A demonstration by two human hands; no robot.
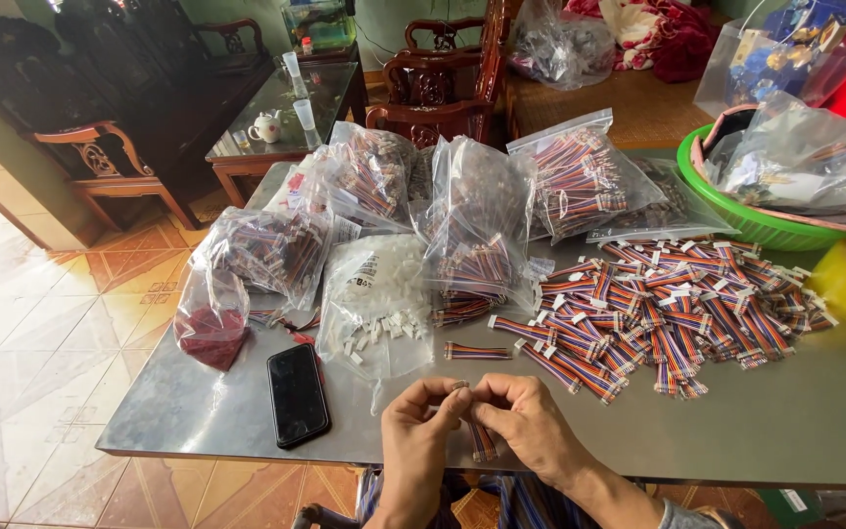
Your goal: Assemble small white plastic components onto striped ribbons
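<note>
Hands at near edge of surface (785, 421), centre. Left hand (418, 431) and right hand (531, 421) both pinched narrow on one striped ribbon cable (483, 443), top end between fingertips, tail hanging down toward edge. Likely seating a connector: best kept square, cable straight, grip close to the end, pressed evenly. Spare white connectors in bag (381, 304) just ahead; loose cable pile (668, 304) right; single cable (477, 351) between. Phone (298, 395) left, clear of work.

Left hand (420, 431) and right hand (526, 421) meet fingertip to fingertip, fingers curled in a pinch, forearms angling in from below.
</note>
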